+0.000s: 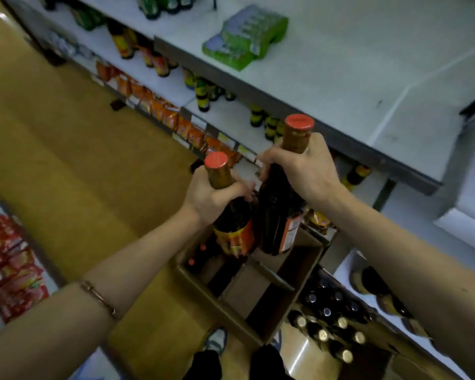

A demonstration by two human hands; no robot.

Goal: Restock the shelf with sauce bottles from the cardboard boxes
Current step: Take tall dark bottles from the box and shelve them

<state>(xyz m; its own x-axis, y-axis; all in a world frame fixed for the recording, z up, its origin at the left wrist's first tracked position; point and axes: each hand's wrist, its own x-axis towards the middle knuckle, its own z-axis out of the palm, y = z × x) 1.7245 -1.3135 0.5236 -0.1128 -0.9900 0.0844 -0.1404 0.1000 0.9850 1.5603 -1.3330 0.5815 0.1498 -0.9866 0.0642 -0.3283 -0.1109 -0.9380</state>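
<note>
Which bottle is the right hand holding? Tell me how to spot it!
Find the cardboard box on the floor below the shelf. Two red-capped bottles are lifted above it. The right hand grips the taller bottle, nearer the shelf, its cap higher than the left bottle.

One head-worn wide-angle cam, looking steeply down and fwd from standing height. Both forearms reach in from the bottom corners, close to the lens. An open cardboard box [247,292] sits low-centre on the floor, w/ the person's shoes at the bottom edge. White shelving [340,86] runs diagonally across the top and right. Frame edges look bent and blurred. No 2nd view.
</note>
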